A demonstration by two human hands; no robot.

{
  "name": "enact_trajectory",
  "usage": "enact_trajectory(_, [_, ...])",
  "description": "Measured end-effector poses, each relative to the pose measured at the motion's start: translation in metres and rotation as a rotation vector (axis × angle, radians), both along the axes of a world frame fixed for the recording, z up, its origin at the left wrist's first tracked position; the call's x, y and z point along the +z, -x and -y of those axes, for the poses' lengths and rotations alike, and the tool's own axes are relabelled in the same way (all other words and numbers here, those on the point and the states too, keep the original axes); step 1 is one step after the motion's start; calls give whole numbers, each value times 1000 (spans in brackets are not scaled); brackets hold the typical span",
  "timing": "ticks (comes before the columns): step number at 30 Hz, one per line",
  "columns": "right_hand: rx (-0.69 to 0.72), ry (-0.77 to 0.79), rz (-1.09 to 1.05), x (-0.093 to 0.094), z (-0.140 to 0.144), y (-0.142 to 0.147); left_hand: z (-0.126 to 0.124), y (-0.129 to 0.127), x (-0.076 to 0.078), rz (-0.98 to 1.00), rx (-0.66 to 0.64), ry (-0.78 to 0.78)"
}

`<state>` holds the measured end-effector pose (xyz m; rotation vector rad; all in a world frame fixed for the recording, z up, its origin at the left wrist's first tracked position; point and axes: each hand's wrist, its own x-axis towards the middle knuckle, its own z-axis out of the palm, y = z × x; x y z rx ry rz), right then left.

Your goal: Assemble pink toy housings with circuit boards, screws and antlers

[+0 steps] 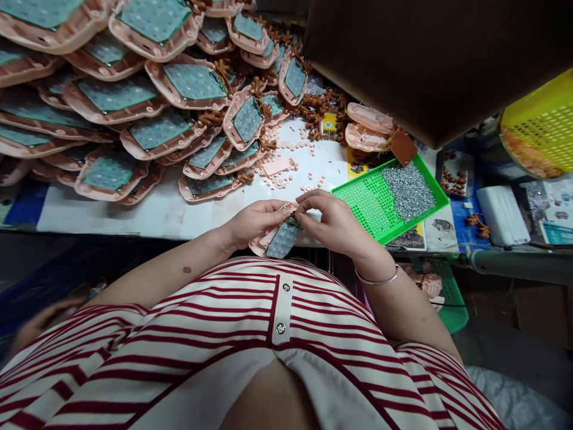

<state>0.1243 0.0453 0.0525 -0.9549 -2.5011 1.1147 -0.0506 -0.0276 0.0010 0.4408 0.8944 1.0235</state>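
Note:
Close to my body at the table's front edge, my left hand (259, 222) is closed around a pink plastic shell (258, 245). A grey-green keypad board (283, 240) sits partly out of this shell, at a tilt. My right hand (329, 220) pinches at the shell's upper end, fingertips together beside the left thumb. Whatever small part lies between those fingertips is hidden. Just right of my right hand is a green perforated tray (364, 206) with a heap of small silver screws (407, 190) in it.
Stacked pink shells with boards (147, 131) fill the left side. Small pink pieces (308, 146) and brown antler-shaped parts (324, 104) lie behind my hands. A large dark box (425, 60) overhangs the back right; a yellow basket (544, 119) and white block (504, 215) stand right.

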Motion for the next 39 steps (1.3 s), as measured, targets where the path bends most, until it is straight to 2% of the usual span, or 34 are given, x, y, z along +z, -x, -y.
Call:
enact_trajectory(6, [-227,118,57,-3,6,9,0,0,-1,-6,-14,12])
enact_trajectory(10, [-268,175,83,-7,5,12,0,0,-1,-111,-43,-40])
enact_trajectory(14, [-308,107,75,-18,2,15,-6,0,1,-135,-19,5])
enact_trajectory(17, [-345,0,-32,-30,2,16,-11,-1,4,-101,16,22])
enact_trajectory(20, [-259,-209,-121,-38,3,11,-15,-1,5,-69,28,22])
enact_trajectory(23, [-86,-390,-37,-38,6,1,-17,1,6,-53,33,41])
enact_trajectory(27, [85,-394,152,-36,14,-8,-18,2,5,-69,23,77])
enact_trajectory(30, [88,-392,223,-35,22,-7,-19,2,4,-79,17,87])
enact_trajectory(34, [45,-458,164,-31,32,-8,-19,-1,5,-44,38,100])
enact_trajectory(39, [170,-584,115,-27,38,-15,-23,-4,6,44,35,122])
